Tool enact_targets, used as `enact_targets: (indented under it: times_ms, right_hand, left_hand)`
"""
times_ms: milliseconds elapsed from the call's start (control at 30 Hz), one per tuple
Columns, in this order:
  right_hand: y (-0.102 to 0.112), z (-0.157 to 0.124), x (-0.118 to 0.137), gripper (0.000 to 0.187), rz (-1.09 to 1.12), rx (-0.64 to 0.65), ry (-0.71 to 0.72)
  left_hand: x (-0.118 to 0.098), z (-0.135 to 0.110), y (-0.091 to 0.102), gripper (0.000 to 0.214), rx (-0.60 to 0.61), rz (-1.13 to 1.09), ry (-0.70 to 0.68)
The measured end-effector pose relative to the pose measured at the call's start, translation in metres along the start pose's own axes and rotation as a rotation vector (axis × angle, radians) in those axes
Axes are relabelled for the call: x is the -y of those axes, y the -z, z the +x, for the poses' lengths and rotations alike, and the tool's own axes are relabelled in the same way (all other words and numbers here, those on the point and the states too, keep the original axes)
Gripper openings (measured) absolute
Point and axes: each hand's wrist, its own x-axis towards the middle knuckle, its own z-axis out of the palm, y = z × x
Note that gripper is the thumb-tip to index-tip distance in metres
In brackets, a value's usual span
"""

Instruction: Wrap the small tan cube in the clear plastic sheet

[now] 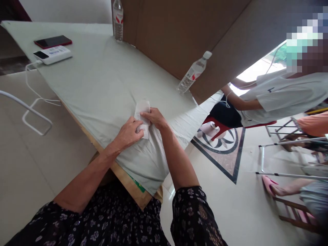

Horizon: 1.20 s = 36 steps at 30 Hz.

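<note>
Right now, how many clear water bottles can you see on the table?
2: the farther bottle is beside the left edge of the brown panel; the nearer bottle is near its right-hand corner. Others could be hidden behind it.

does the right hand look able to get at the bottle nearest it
Probably yes: only tablecloth shows between the right hand and that bottle, though its fingers are on the white paper-like piece and might need freeing first.

A phone (pixel 53 41) lies beside a power bank (pixel 55 54).
</note>
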Motion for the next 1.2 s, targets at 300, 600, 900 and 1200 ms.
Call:
enact_targets:
  times_ms: [300, 600, 900, 1200]
  right_hand:
    - [-0.013, -0.025, -0.010, 0.029, 0.231, -0.046, 0.192]
    - [-0.011, -0.080, -0.024, 0.018, -0.250, 0.041, 0.573]
    - [-0.014, -0.105, -0.043, 0.062, -0.792, -0.010, 0.650]
    - [-0.017, -0.090, -0.043, 0.038, -0.534, -0.149, 0.596]
  left_hand:
    - [0.001, -0.004, -0.003, 0.039, -0.077, -0.082, 0.048]
    - [0.010, -0.009, -0.005, 0.062, -0.211, -0.116, -0.041]
    - [0.019, -0.010, 0.003, 0.025, -0.157, -0.101, -0.042]
    - [0.025, -0.020, 0.028, 0.060, 0.074, -0.181, -0.138]
